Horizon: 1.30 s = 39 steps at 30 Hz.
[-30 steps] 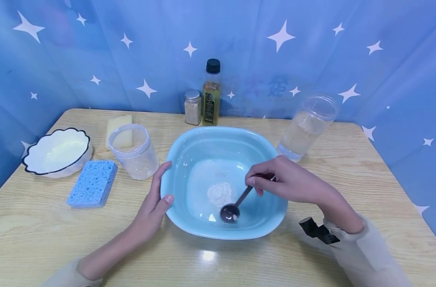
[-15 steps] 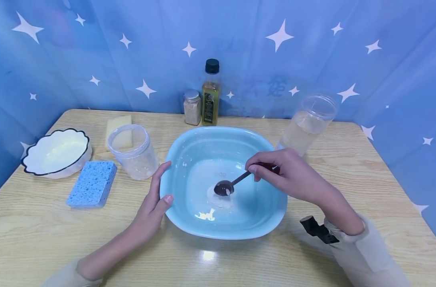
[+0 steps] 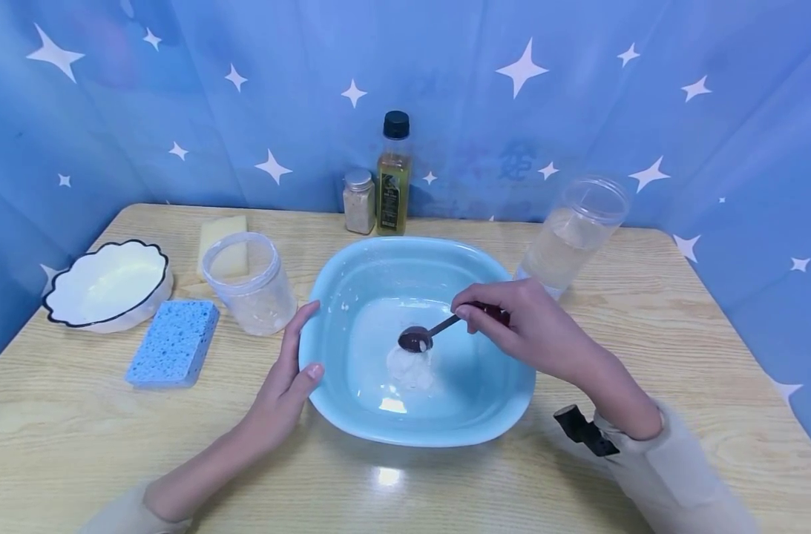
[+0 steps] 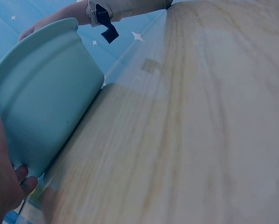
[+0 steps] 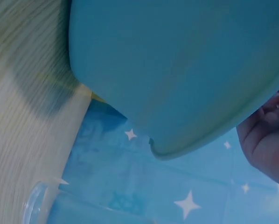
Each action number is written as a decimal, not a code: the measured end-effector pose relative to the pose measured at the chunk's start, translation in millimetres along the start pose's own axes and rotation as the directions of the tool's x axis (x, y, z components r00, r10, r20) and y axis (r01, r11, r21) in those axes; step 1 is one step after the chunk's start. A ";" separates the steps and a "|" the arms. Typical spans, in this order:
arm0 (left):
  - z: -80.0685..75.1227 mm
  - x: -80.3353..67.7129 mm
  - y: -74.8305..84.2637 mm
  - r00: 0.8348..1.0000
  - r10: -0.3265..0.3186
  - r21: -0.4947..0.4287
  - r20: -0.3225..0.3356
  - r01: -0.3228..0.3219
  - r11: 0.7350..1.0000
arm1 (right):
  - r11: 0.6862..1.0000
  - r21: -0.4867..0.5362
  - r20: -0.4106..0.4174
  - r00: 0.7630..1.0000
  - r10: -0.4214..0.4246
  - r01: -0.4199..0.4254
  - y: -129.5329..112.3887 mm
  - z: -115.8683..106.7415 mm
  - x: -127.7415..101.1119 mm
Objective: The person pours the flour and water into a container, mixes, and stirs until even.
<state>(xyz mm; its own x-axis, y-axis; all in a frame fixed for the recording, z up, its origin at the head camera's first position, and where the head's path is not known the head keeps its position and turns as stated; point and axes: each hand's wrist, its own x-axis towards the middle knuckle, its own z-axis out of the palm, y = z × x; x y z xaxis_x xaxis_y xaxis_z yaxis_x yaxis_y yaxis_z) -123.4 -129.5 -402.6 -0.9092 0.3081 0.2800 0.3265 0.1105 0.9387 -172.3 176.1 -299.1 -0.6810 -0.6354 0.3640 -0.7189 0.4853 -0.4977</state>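
Now spoon (image 3: 416, 339) slightly higher, farther back.

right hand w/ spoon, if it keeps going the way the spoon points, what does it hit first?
Likely the white powder on the floor of the blue basin. The right hand aims the spoon down-left, its bowl just above the pile; depth is unclear.

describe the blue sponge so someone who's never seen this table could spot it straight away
Start at the big light-blue basin in the middle of the wooden table and look left, past the clear plastic jar. The blue sponge lies flat just in front of the white scalloped bowl. It alone is a porous blue block; the sponge behind the jar is yellow.
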 end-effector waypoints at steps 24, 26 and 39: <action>-0.2 -0.7 -2.0 1.000 0.013 -0.011 -0.001 -0.013 1.000 | 0.994 -0.052 -0.029 0.995 0.092 -0.094 -1.8 -2.3 -2.0; -0.3 -0.7 -2.1 1.000 0.014 -0.013 -0.001 -0.014 1.000 | 0.997 -0.016 -0.005 0.997 0.081 -0.081 -2.7 -1.2 -1.3; -0.8 -0.5 -2.4 1.000 0.010 -0.009 0.001 -0.010 1.000 | 0.978 -0.108 -0.018 0.984 0.177 -0.178 -1.1 -6.1 -2.3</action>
<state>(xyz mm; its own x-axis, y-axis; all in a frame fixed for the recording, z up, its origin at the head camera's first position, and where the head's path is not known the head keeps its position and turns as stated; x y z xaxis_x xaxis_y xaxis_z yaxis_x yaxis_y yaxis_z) -124.0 -130.7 -404.8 -0.9054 0.3104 0.2895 0.3337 0.0989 0.9375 -170.8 180.7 -294.6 -0.7998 -0.5287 0.2843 -0.5971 0.6523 -0.4668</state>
